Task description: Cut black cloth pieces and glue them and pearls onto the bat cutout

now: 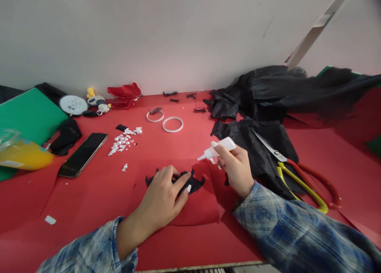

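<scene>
My left hand [163, 191] rests on a black fabric cutout [195, 183] with pointed edges, thumb and fingers closed about it. Beneath the cutout lies a square of red cloth [202, 209]; my palm and fingers hide part of both. Up and to the right, my right hand [236, 168] is closed around a small white squeeze bottle [224, 145] with a narrow nozzle. That nozzle points left and down, above the red cloth and apart from the cutout. A little white cap hangs beside the bottle's neck.
Red-and-yellow-handled scissors [294, 170] lie on black fabric [258, 146] at right. White pearl beads [122, 142], two white rings [172, 124] and a phone [83, 154] are at left and centre. A yellow cup-like container [26, 152] lies at far left. A wall [166, 39] stands behind.
</scene>
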### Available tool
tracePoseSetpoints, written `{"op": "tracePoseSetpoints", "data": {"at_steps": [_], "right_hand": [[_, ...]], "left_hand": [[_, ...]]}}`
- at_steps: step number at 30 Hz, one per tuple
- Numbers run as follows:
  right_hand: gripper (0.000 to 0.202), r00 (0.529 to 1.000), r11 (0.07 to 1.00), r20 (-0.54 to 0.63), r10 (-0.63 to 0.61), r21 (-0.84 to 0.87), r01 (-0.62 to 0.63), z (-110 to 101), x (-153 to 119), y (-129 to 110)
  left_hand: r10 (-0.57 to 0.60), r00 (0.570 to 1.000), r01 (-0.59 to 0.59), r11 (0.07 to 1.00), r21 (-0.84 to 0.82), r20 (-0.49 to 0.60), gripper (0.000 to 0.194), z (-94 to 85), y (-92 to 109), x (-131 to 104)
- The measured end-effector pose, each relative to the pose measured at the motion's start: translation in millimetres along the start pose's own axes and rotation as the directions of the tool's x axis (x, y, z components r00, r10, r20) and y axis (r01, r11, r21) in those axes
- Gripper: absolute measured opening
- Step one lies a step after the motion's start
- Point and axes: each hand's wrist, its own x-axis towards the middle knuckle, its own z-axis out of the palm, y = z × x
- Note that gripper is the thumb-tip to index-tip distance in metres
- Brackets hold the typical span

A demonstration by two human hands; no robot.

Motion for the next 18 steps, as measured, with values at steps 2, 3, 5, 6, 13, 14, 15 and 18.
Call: {"op": "tracePoseSetpoints", "data": {"at_steps": [2,3,5,6,13,14,15,18], "right_hand": [[0.035,1.0,1.0,-0.004,-0.008,0.006,0.008,-0.2,0.3,-1.2],[0.035,1.0,1.0,-0.004,-0.012,0.005,0.012,-0.3,0.5,-1.8],[0.035,1.0,1.0,-0.002,-0.021,0.0,0.021,-0.3,0.6,-2.8],[0.035,1.0,1.0,-0.002,-0.021,-0.002,0.021,-0.2,0.5,-3.1],[0.035,1.0,1.0,0.011,-0.019,0.003,0.019,-0.5,-0.5,-3.1],[0.035,1.0,1.0,0.015,-0.019,0.006,0.019,-1.1,0.1,-3.3],[0.035,1.0,1.0,0.022,-0.021,0.011,0.021,-1.8,0.7,-3.6],[0.037,0.998,0.999,0.056,-0.042,0.033,0.04,-2.2,0.8,-2.8]], "left_hand": [[0.006,1.0,-0.006,1.0,-0.005,0.003,0.036,0.0,0.1,-0.3],[0.011,1.0,-0.011,1.0,-0.004,0.001,0.035,-0.1,0.3,-0.5],[0.019,1.0,-0.019,1.0,0.005,-0.001,0.035,-0.3,0.8,-0.7],[0.021,1.0,-0.021,1.0,0.013,0.0,0.035,-0.4,1.2,-0.6],[0.01,1.0,-0.011,0.997,0.073,0.01,0.036,0.7,4.3,2.1],[0.007,1.0,-0.008,0.998,0.058,0.01,0.036,0.2,4.4,2.2],[0.001,1.0,-0.001,1.0,0.028,0.008,0.037,-0.6,4.4,2.2],[-0.055,0.998,0.05,0.988,-0.147,-0.03,0.033,-5.1,2.9,2.5]]}}
